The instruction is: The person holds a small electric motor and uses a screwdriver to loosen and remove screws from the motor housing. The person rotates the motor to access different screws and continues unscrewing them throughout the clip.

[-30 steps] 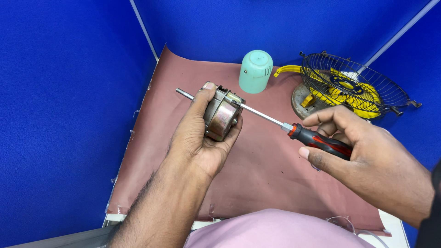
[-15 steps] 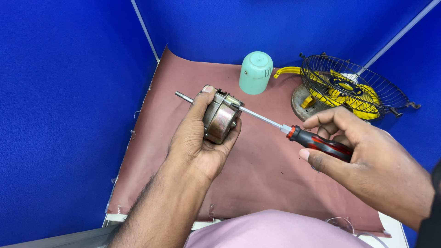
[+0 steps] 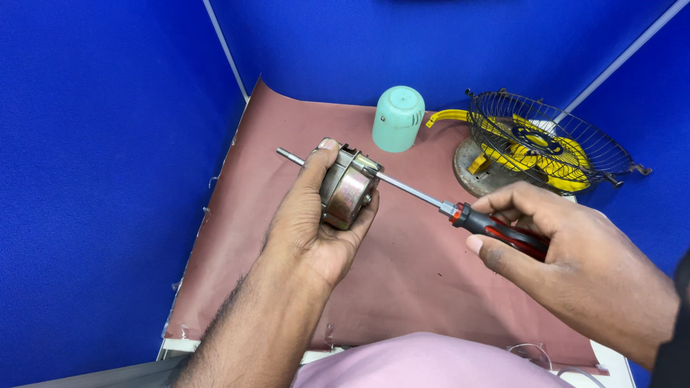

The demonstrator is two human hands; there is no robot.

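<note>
My left hand (image 3: 309, 223) grips a small round metal motor (image 3: 346, 190) above the brown mat, its thin shaft (image 3: 289, 155) sticking out to the upper left. My right hand (image 3: 575, 266) holds a screwdriver by its black and red handle (image 3: 499, 231). The steel shank (image 3: 410, 189) runs up and left to the top edge of the motor, where its tip is hidden against the housing.
A brown mat (image 3: 424, 287) covers the table. A mint-green plastic cap (image 3: 397, 118) stands at the back. Right of it a black wire fan guard (image 3: 546, 144) with yellow blades lies on a round base. Blue partition walls (image 3: 108, 144) close in the left and back.
The scene has hardly changed. The screwdriver handle and my right hand have shifted very slightly; the motor stays in the same grip.
</note>
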